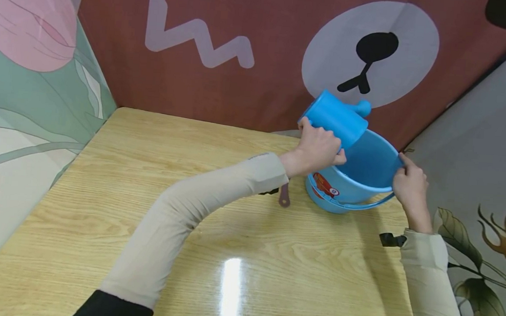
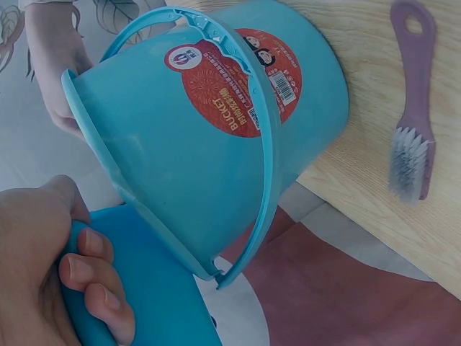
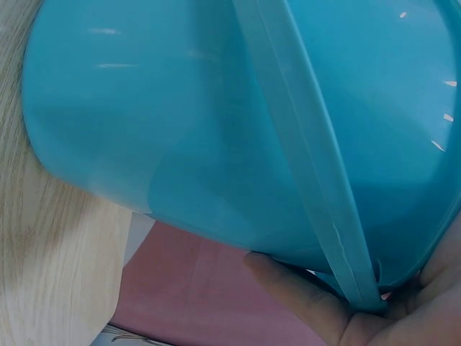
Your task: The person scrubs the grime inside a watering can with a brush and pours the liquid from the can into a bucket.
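A light-blue bucket [image 1: 343, 196] with a red label and a hanging handle is at the table's far right. My right hand [image 1: 410, 183] grips its rim on the right; thumb and rim meet beside the handle joint in the right wrist view. Over the opposite side of the rim, my left hand [image 1: 317, 148] holds a brighter blue watering can [image 1: 335, 117], tilted toward the bucket's mouth, its stubby spout pointing up and right. In the left wrist view the left fingers [image 2: 94, 270] curl round the can's handle. The can's opening and any contents are hidden.
A purple-handled brush [image 2: 414, 101] with pale bristles lies on the wooden table [image 1: 210, 267] left of the bucket, mostly hidden by the left arm in the head view. Printed cloth walls [image 1: 196, 85] stand behind the table and along its sides.
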The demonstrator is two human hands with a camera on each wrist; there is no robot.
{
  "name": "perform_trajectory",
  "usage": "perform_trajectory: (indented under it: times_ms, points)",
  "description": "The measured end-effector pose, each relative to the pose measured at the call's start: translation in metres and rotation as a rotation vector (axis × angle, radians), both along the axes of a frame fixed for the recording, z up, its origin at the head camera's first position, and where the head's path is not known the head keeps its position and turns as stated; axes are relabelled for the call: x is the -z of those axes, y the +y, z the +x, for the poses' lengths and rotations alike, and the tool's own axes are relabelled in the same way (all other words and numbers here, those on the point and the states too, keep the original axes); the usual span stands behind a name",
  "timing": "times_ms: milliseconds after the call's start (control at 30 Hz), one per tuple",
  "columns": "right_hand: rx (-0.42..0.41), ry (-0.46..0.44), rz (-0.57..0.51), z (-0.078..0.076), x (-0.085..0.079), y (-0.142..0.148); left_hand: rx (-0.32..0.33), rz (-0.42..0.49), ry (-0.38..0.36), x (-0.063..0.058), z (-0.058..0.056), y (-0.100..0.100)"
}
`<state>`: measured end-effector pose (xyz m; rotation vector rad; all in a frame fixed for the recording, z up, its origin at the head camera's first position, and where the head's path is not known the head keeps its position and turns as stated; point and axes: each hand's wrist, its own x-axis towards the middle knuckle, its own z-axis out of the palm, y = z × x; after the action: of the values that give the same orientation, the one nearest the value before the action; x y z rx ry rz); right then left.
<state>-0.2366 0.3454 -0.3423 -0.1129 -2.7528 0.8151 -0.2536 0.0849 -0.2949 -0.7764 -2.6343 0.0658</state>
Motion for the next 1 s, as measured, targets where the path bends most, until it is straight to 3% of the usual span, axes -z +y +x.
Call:
perform_trajectory:
  times_ms: [633,1000]
  points:
    - [0.007,0.02,0.018,0.0012,0.0021,0.0006,0.01,-0.016,-0.026,0.0002,0.0016,0.0029]
    - [-0.005,0.017,0.02,0.0009,0.0011,0.0016,0.011,-0.026,-0.002,0.0006,0.0013,0.0026]
